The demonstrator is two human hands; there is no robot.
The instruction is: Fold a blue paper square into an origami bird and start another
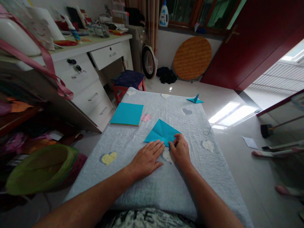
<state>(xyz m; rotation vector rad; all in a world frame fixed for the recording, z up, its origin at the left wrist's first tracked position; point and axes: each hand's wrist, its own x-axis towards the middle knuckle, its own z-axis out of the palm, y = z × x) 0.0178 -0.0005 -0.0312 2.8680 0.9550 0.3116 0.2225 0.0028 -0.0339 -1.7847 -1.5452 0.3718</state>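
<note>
A creased sheet of blue origami paper [161, 131] lies in the middle of the cloth-covered table. My left hand [148, 158] rests flat on its near edge, fingers stretched out. At the paper's right corner, my right hand [180, 150] pinches the edge between thumb and fingers. Part of the near edge is hidden under the hands. To the left sits a square stack of blue paper [127, 114]. A small folded blue paper piece [195, 99] stands near the far right corner, with one point sticking up.
The table wears a pale cloth [114, 180] with heart patches. Beyond it is a stool [129, 79], and a white desk [83, 79] stands at the left. A green-rimmed bin [42, 167] is low at the left. A red door [256, 41] is at the right.
</note>
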